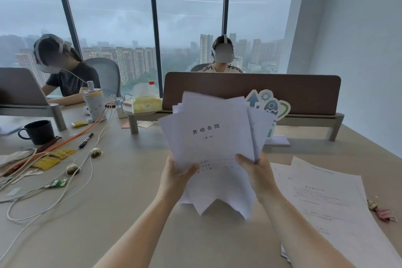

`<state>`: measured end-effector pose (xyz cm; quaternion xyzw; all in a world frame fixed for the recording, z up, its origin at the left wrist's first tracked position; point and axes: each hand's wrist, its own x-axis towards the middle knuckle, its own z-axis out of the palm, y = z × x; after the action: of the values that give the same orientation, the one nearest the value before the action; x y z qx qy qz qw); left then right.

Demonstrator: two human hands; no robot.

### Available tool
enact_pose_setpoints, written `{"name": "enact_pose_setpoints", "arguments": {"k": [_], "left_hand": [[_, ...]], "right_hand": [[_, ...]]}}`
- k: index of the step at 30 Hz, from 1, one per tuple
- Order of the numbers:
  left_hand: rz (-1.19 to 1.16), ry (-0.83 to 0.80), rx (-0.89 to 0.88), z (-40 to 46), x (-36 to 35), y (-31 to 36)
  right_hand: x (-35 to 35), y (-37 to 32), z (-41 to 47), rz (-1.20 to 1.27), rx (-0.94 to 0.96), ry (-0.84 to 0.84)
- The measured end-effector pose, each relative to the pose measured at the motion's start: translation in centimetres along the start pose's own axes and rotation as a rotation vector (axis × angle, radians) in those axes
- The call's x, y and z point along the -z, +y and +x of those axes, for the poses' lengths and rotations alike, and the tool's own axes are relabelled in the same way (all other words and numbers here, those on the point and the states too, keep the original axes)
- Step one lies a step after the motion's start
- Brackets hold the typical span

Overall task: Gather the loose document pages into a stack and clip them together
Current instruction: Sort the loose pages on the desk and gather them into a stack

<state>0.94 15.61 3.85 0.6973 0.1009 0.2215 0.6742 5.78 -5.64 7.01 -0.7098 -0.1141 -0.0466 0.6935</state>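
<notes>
I hold an uneven, fanned sheaf of white printed pages [214,137] upright above the beige table [121,180], long axis vertical, title page facing me. My left hand [176,175] and right hand [254,172] both pinch its lower half. More loose white sheets [326,198] lie flat at right.
</notes>
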Motion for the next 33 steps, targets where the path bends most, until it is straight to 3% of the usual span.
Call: {"name": "enact_pose_setpoints", "arguments": {"k": [4,11,26,33], "left_hand": [[0.14,-0.02,0.071,-1.0,-0.7,-2.8],[0.189,-0.074,0.043,-1.7,-5.1,0.0],[0.242,-0.392,0.243,-6.4,-19.1,-1.3],[0.557,-0.475,0.222,-7.7,-21.8,-3.6]], "right_hand": [[-0.4,2.3,-1.6,-0.115,-0.008,0.049],[3.7,0.8,-0.4,-0.31,0.035,0.229],[19.9,2.6,-3.2,-0.505,-0.241,0.405],[22.9,3.4,-5.1,-0.602,-0.348,0.394]]}}
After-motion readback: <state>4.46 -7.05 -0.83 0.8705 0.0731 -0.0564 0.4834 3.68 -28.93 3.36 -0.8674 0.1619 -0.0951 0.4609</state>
